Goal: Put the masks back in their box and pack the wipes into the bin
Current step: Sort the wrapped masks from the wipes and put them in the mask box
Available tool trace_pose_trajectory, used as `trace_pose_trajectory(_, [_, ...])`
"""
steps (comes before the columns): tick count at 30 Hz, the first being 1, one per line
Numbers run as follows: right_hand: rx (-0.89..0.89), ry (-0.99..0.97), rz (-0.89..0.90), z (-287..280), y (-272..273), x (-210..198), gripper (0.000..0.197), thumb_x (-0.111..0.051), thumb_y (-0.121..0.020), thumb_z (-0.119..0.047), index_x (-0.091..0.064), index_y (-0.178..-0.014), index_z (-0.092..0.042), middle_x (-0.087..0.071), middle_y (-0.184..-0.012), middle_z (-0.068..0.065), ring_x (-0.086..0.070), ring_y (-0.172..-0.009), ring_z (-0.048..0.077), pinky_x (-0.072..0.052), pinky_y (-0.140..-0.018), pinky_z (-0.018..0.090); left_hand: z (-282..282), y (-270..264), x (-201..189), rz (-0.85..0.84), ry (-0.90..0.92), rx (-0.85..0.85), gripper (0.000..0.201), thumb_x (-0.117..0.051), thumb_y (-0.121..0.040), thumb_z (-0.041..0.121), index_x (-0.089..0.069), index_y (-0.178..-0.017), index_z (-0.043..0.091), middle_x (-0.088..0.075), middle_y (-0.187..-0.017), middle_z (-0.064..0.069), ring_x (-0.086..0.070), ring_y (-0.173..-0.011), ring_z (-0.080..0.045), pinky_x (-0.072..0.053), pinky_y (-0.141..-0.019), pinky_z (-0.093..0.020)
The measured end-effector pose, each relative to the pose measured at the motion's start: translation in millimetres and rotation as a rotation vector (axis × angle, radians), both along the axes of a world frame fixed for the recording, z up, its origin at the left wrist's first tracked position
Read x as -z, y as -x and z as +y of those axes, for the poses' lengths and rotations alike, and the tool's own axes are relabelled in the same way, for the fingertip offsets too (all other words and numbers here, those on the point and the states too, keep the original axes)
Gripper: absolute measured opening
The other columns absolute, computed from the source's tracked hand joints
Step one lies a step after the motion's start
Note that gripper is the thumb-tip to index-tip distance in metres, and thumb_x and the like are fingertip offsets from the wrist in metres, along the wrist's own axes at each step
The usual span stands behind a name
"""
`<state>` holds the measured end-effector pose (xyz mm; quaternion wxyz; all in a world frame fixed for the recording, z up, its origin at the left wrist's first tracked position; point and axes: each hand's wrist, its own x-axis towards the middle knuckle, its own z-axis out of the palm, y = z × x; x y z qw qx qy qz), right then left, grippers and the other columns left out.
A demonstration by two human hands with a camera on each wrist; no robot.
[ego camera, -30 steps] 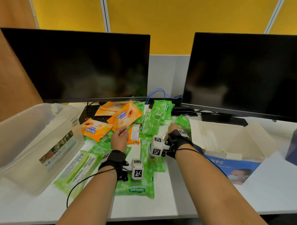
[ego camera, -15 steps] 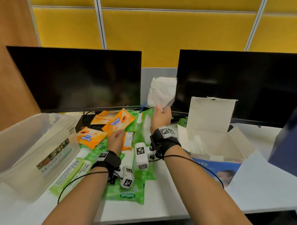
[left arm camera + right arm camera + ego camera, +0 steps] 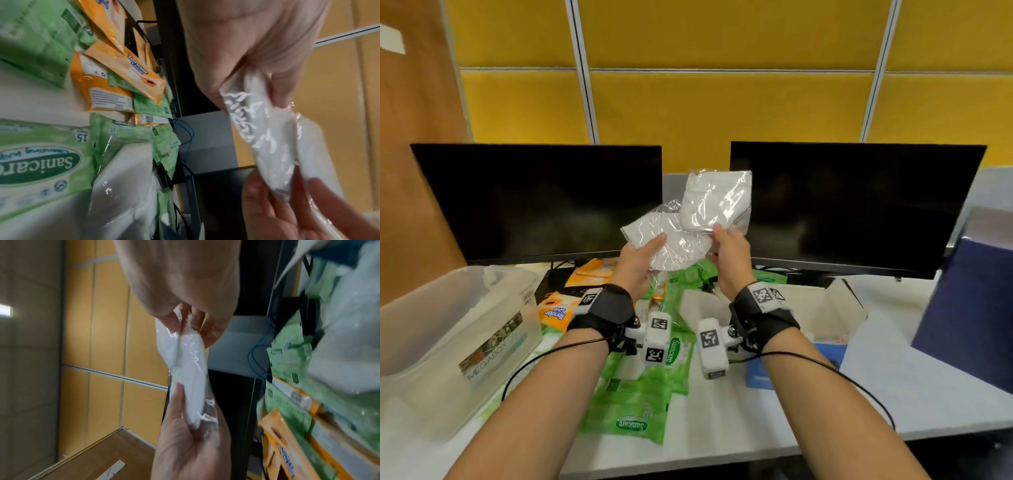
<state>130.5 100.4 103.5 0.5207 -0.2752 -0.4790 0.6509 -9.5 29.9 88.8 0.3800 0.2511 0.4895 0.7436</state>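
Both hands are raised in front of the monitors, each holding a white mask in a clear wrapper. My left hand [image 3: 650,246] grips the lower mask [image 3: 671,245], thumb on top. The upper mask [image 3: 717,202] is pinched at its bottom edge by my right hand [image 3: 722,236]. The two masks overlap and touch [image 3: 267,138] [image 3: 189,363]. The open white mask box [image 3: 822,308] lies on the desk at the right. At the left stands the clear bin [image 3: 448,329]. Green wipes packs [image 3: 633,404] and orange wipes packs [image 3: 558,308] lie spread between them. Another wrapped mask [image 3: 702,305] lies on the wipes.
Two dark monitors [image 3: 544,202] [image 3: 849,205] stand at the back of the desk, with blue and black cables [image 3: 185,134] between their bases. A dark blue object [image 3: 969,315] and a white sheet [image 3: 893,377] lie at the right edge.
My right hand lifted a wrapped mask off the desk to monitor height. My left hand left the orange wipes pack, rose and took hold of a second mask. The view tilted upward.
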Motion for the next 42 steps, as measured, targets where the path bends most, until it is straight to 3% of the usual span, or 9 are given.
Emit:
trace_pose_trajectory(5, [0.113, -0.105, -0.143, 19, -79, -21, 0.019, -0.045, -0.098, -0.018, -0.059, -0.085, -0.022, -0.063, -0.098, 0.005, -0.061, -0.089, 0.016, -0.053, -0.079, 0.030, 7, -15, -1, 0.031, -0.071, -0.208, 0.035, -0.065, -0.077, 0.027, -0.057, -0.109, 0.016, -0.065, -0.111, -0.008, -0.062, -0.106, -0.028, -0.048, -0.096, -0.044])
trace_pose_trajectory(8, [0.336, -0.328, -0.424, 27, -133, -37, 0.019, -0.052, -0.091, -0.022, -0.061, -0.074, -0.019, -0.059, -0.079, -0.003, -0.053, -0.073, 0.012, -0.047, -0.067, 0.028, 16, -31, -7, 0.054, -0.106, -0.244, 0.028, -0.055, -0.073, 0.030, -0.050, -0.096, 0.014, -0.052, -0.097, -0.007, -0.051, -0.090, -0.023, -0.040, -0.081, -0.039])
trace_pose_trajectory(12, [0.470, -0.522, -0.763, 34, -176, -46, 0.018, -0.055, -0.093, -0.026, -0.069, -0.092, -0.014, -0.062, -0.086, -0.002, -0.054, -0.081, 0.010, -0.039, -0.069, 0.022, 30, -65, -9, 0.199, -0.150, -0.201, 0.035, -0.056, -0.076, 0.028, -0.053, -0.105, 0.008, -0.054, -0.093, -0.004, -0.050, -0.086, -0.020, -0.041, -0.077, -0.034])
trace_pose_trajectory(16, [0.584, -0.559, -0.916, 38, -197, -40, 0.017, -0.054, -0.092, -0.026, -0.063, -0.078, -0.020, -0.060, -0.074, -0.004, -0.053, -0.063, 0.009, -0.037, -0.051, 0.020, 40, -91, 6, 0.255, -0.171, -0.185, 0.034, -0.055, -0.091, 0.014, -0.053, -0.124, 0.009, -0.064, -0.119, -0.005, -0.063, -0.108, -0.021, -0.052, -0.090, -0.035])
trace_pose_trajectory(24, [0.516, -0.614, -1.416, 35, -195, -17, 0.029, -0.051, -0.093, -0.023, -0.053, -0.065, -0.019, -0.056, -0.069, 0.002, -0.058, -0.068, 0.024, -0.043, -0.063, 0.030, 47, -128, 24, 0.264, -0.067, 0.062, 0.031, -0.046, -0.100, 0.019, -0.049, -0.130, 0.015, -0.062, -0.125, -0.003, -0.061, -0.111, -0.019, -0.052, -0.085, -0.031])
trace_pose_trajectory(28, [0.403, -0.647, -1.611, 32, -178, 10, 0.017, -0.049, -0.093, -0.013, -0.064, -0.097, -0.008, -0.066, -0.098, 0.012, -0.065, -0.095, 0.033, -0.049, -0.074, 0.036, 52, -137, 34, 0.242, -0.017, 0.010, 0.037, -0.043, -0.101, 0.027, -0.044, -0.135, 0.010, -0.059, -0.126, -0.005, -0.060, -0.111, -0.021, -0.050, -0.093, -0.036])
trace_pose_trajectory(32, [0.113, -0.526, -1.601, 40, -158, 41, 0.021, -0.052, -0.092, -0.018, -0.065, -0.099, -0.003, -0.069, -0.098, 0.012, -0.066, -0.095, 0.028, -0.048, -0.093, 0.036, 55, -134, 36, 0.183, 0.012, -0.036, 0.040, -0.042, -0.100, 0.028, -0.040, -0.135, 0.008, -0.056, -0.127, -0.008, -0.057, -0.113, -0.023, -0.049, -0.085, -0.034])
trace_pose_trajectory(35, [-0.122, -0.361, -1.420, 41, -148, 49, 0.029, -0.056, -0.093, -0.024, -0.069, -0.103, 0.000, -0.064, -0.080, 0.005, -0.061, -0.078, 0.019, -0.051, -0.077, 0.028, 55, -128, 39, 0.149, 0.052, -0.009, 0.051, -0.046, -0.093, 0.038, -0.042, -0.135, 0.010, -0.057, -0.128, -0.009, -0.057, -0.115, -0.026, -0.047, -0.098, -0.040])
trace_pose_trajectory(42, [-0.365, -0.070, -0.896, 33, -133, 42, 0.025, -0.047, -0.099, -0.015, -0.061, -0.116, -0.006, -0.070, -0.102, 0.009, -0.068, -0.079, 0.018, -0.056, -0.077, 0.030, 54, -106, 53, 0.198, 0.095, 0.056, 0.057, -0.052, -0.083, 0.050, -0.050, -0.127, 0.014, -0.064, -0.121, -0.008, -0.063, -0.110, -0.026, -0.046, -0.101, -0.050])
